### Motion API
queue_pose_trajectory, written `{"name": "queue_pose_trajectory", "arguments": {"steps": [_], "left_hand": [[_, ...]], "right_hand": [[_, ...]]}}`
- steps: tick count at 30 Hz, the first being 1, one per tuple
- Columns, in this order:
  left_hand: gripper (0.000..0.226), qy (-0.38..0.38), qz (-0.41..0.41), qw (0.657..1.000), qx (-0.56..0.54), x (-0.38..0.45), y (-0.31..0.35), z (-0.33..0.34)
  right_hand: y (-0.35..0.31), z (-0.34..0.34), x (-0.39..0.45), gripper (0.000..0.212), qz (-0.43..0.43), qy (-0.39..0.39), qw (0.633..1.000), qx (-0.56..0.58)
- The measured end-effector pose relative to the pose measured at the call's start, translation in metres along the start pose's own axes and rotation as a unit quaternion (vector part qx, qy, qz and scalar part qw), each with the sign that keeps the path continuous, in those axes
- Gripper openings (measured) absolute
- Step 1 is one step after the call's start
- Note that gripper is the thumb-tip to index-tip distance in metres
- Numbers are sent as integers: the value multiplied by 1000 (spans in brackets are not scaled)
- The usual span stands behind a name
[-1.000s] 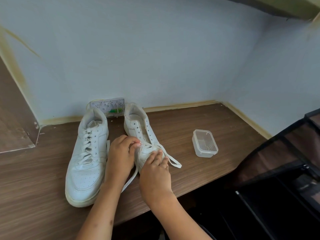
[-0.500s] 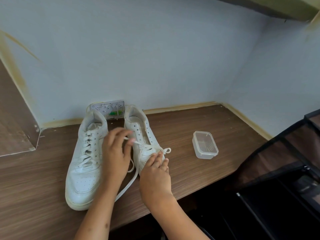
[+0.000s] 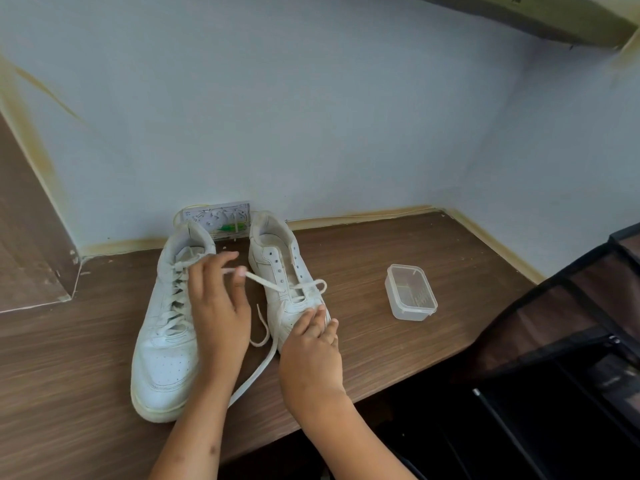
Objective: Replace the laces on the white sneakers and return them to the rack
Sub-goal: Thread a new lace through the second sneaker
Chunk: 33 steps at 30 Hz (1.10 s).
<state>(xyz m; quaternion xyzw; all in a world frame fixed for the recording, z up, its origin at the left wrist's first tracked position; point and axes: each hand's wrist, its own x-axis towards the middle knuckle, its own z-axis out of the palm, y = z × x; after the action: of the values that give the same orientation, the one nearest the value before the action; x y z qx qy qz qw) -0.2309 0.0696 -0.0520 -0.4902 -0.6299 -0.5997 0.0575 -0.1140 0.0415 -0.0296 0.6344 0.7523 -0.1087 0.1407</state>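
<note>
Two white sneakers stand side by side on the wooden desk (image 3: 363, 244), heels toward the wall. The left sneaker (image 3: 166, 341) is fully laced. The right sneaker (image 3: 277, 265) has most of its eyelets bare, with a white lace (image 3: 266, 284) running through the lowest ones. My left hand (image 3: 218, 306) pinches that lace between thumb and fingertips and holds it taut over the gap between the shoes. Slack lace trails down to the desk's front edge. My right hand (image 3: 308, 351) rests on the right sneaker's toe, fingers fairly straight.
A small clear plastic box (image 3: 410, 292) sits on the desk to the right of the shoes. A wall socket plate (image 3: 218, 220) is behind the heels. A dark mesh-sided shoe rack (image 3: 568, 327) stands at the lower right, beside the desk.
My left hand has pulled the lace up and to the left, away from the right sneaker, drawing it through the eyelet. The loose loop on the sneaker's right side has shrunk. My right hand has stayed on the toe.
</note>
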Motion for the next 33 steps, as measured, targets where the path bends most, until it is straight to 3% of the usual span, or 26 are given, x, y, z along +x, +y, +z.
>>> {"name": "queue_pose_trajectory", "arguments": {"steps": [4,7,9,11,14,17,21,24,26,33], "left_hand": [[24,-124,94,987,34,-5,-16,12],[5,-155,89,983,43,-10,-18,18],[8,-159,78,983,42,-13,-17,19],[7,-131,43,990,22,-11,-10,15],[8,-6,-42,999,-16,-4,-1,6],[7,63,-35,997,-27,-1,2,1],[22,-39,16,999,-2,-3,-5,7],[15,-105,102,989,28,-5,-14,13],[7,-134,112,983,46,-7,-19,16],[6,-136,94,980,109,-11,-17,13]], "right_hand": [[0,0,-1,71,1,1,1000,2],[0,1,-1,69,1,2,1000,2],[-1,1,0,68,1,3,1000,4],[-1,1,0,67,2,5,1000,5],[0,1,-1,67,0,4,1000,1],[0,1,-1,68,1,3,1000,-3],[0,1,0,71,1,-1,1000,-6],[0,1,0,71,2,0,1000,-7],[-1,1,0,70,1,1,1000,-6],[-1,1,0,71,-5,1,1000,-8]]}}
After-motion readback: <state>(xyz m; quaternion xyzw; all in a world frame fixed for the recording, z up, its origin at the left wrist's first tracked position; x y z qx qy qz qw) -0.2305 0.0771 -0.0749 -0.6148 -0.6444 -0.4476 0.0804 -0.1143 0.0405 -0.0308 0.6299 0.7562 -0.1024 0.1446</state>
